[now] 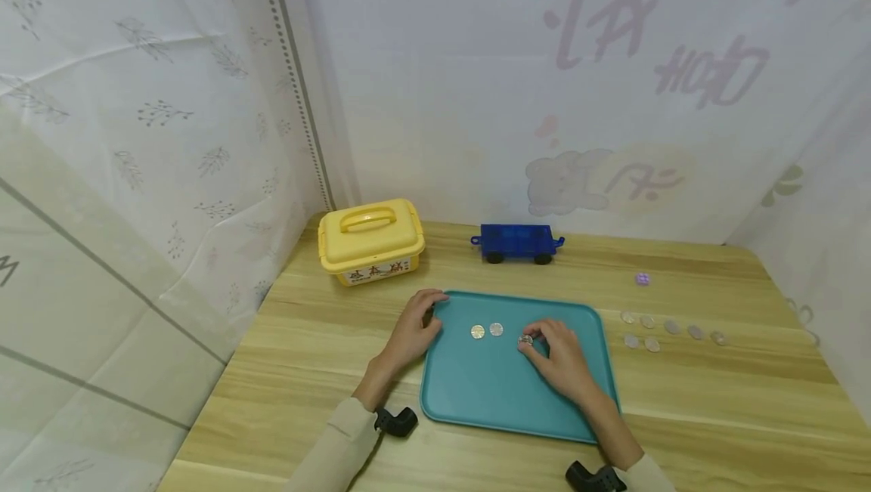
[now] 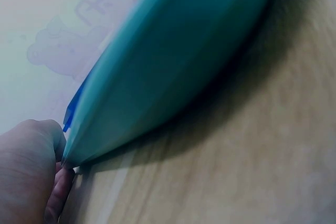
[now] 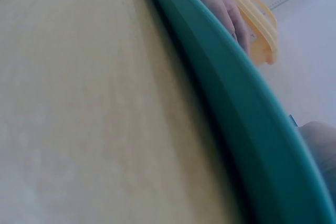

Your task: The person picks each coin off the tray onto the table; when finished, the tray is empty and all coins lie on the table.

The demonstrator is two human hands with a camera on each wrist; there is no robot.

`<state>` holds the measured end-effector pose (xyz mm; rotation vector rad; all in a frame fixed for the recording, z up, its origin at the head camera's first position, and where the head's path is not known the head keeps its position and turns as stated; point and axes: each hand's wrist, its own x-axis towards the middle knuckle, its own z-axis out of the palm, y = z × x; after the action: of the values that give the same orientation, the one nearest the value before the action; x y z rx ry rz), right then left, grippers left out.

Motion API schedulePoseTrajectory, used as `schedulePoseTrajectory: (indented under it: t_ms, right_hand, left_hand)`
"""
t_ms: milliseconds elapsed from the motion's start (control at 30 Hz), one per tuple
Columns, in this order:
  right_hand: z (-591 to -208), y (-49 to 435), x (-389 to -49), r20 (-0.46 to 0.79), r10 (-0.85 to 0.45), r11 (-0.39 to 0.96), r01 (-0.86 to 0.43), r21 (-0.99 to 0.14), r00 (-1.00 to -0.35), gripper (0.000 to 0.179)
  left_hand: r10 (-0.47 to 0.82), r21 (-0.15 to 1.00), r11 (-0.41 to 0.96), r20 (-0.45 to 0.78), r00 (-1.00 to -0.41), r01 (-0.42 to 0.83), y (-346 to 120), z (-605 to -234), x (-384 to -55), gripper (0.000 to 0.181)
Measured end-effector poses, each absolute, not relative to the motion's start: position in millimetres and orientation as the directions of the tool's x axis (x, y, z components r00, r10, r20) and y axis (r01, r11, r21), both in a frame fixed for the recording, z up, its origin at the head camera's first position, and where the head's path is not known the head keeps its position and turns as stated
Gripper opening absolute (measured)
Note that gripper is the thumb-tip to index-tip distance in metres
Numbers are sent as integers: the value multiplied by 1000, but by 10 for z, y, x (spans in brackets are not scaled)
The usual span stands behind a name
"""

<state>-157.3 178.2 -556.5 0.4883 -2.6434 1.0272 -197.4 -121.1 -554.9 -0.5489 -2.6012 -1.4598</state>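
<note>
A teal tray (image 1: 503, 394) lies on the wooden table. My left hand (image 1: 410, 329) holds its far left corner, thumb on the rim; the left wrist view shows that hand (image 2: 29, 169) against the tray's edge (image 2: 142, 77). Above the tray's right half, my right hand (image 1: 561, 360) pinches a shiny coin (image 1: 525, 340) between thumb and fingers; whether it is one coin or a small stack, I cannot tell. Left of it on the tray lie a gold-toned coin (image 1: 478, 332) and a silver coin (image 1: 496, 329). The right wrist view shows mostly the tray's side (image 3: 236, 87).
Right of the tray, several coins (image 1: 672, 327) lie in two rows on the table. A small purple block (image 1: 643, 279) sits behind them. At the back stand a blue toy wagon (image 1: 516, 241) and a yellow lidded box (image 1: 370, 239). Printed cloth (image 1: 442, 99) hangs behind the table.
</note>
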Motion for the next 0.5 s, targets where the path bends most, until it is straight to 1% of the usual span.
schedulePoseTrajectory:
  t_ms: [100,300,500]
  right_hand:
    - [-5597,1790,-1577,386,-218,676,-424,-603,-896,20]
    - [-5615,1813,-1574,390,-247,672,-447,-591,-887,28]
    - [-5605,1815,-1566,403,-261,671,-464,-578,-878,24]
  left_hand:
    - [254,802,476,268,-929,361,-1213,-5545,-1964,44]
    - [251,804,479,259,-933,352,-1214,-5561,-1971,43]
    - [250,804,480,258,-933,351,-1208,-5550,-1970,43]
